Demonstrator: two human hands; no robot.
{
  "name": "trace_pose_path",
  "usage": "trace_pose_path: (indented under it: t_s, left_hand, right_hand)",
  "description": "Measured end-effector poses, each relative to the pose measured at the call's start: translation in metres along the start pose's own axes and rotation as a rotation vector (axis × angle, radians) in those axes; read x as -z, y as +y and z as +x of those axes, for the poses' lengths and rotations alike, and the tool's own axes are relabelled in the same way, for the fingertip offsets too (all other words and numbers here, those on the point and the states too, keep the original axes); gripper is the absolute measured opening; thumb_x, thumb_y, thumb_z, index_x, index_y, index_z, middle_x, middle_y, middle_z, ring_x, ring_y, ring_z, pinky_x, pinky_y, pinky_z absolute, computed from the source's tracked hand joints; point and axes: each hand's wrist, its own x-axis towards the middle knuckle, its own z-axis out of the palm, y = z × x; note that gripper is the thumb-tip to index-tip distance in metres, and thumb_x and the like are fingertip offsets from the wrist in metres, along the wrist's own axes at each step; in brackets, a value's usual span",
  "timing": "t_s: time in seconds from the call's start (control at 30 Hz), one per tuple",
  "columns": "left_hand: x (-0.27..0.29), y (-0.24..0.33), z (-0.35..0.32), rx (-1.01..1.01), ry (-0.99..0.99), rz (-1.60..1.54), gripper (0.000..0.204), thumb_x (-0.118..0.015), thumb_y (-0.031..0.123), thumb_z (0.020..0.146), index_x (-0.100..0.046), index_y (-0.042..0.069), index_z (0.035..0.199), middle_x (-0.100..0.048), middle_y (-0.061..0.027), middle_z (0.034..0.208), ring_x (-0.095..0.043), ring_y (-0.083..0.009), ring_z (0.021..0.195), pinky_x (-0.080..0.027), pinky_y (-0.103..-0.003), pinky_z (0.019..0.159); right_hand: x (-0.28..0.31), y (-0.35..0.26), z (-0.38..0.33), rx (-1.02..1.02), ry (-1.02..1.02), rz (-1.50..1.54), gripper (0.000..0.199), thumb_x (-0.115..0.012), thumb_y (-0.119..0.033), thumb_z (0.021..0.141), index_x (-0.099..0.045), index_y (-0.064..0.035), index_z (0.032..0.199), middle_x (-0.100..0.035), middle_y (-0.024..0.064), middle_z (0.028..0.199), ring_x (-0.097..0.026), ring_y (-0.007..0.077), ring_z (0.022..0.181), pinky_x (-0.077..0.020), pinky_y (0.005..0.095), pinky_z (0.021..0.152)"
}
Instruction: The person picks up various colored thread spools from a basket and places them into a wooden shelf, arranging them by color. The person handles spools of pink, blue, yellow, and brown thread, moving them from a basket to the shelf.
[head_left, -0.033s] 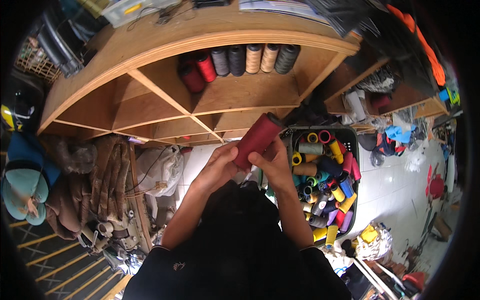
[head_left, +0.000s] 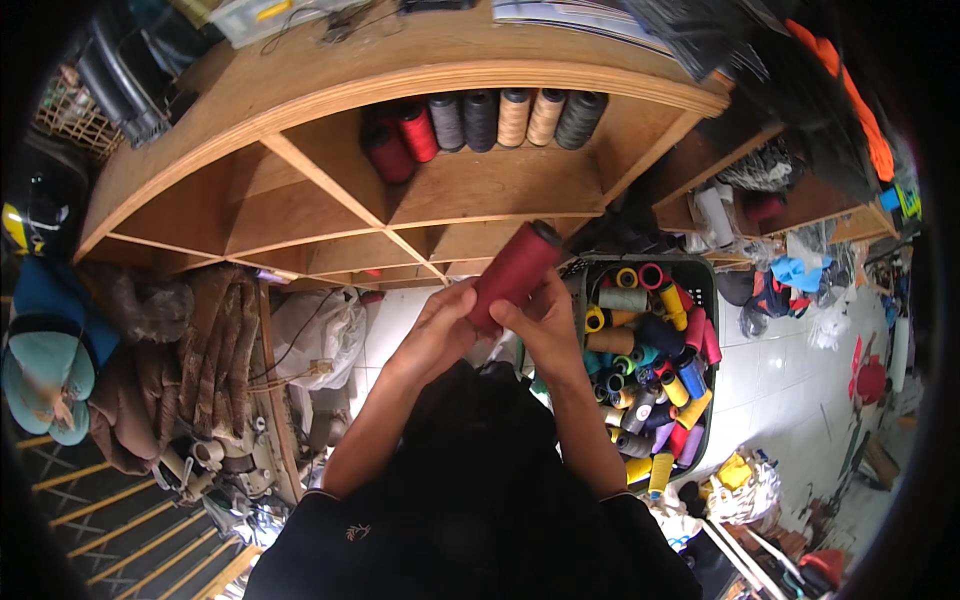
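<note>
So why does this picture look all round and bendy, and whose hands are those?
There's no robot, just a person wearing a camera on their head. It looks down, and its very wide lens bends straight edges. Their left hand and right hand together hold a tilted, dark red thread spool. Ahead, a wooden shelf has a row of spools, some red, grey and tan. To the right, a black basket is full of colourful spools.

A wooden shelf (head_left: 490, 190) bears a row of thread spools (head_left: 479, 120).
</note>
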Motion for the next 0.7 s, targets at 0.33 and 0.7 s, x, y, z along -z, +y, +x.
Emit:
trace_pose_path:
  t_s: [0.33,0.7]
  left_hand:
    - [0.027,0.019,0.014,-0.57,0.738,0.768,0.042,-0.06,0.023,0.098,-0.05,-0.004,0.128,-0.056,-0.0158,0.119,-0.06,-0.0214,0.101,-0.05,-0.034,0.086]
    - [0.045,0.027,0.019,-0.654,0.843,0.778,0.034,-0.06,0.019,0.097,-0.053,-0.005,0.121,-0.059,-0.0171,0.118,-0.06,-0.0226,0.105,-0.049,-0.035,0.09]
  right_hand:
    - [-0.038,0.071,0.104,0.36,-0.046,-0.475,0.056,-0.083,-0.017,0.075,-0.052,0.006,0.115,-0.057,0.0169,0.102,-0.061,0.0268,0.099,-0.0526,0.0352,0.08]
    - [-0.074,0.107,0.148,0.551,-0.019,-0.745,0.059,-0.083,-0.016,0.074,-0.051,0.0077,0.119,-0.059,0.0156,0.102,-0.064,0.0273,0.092,-0.052,0.0387,0.076]
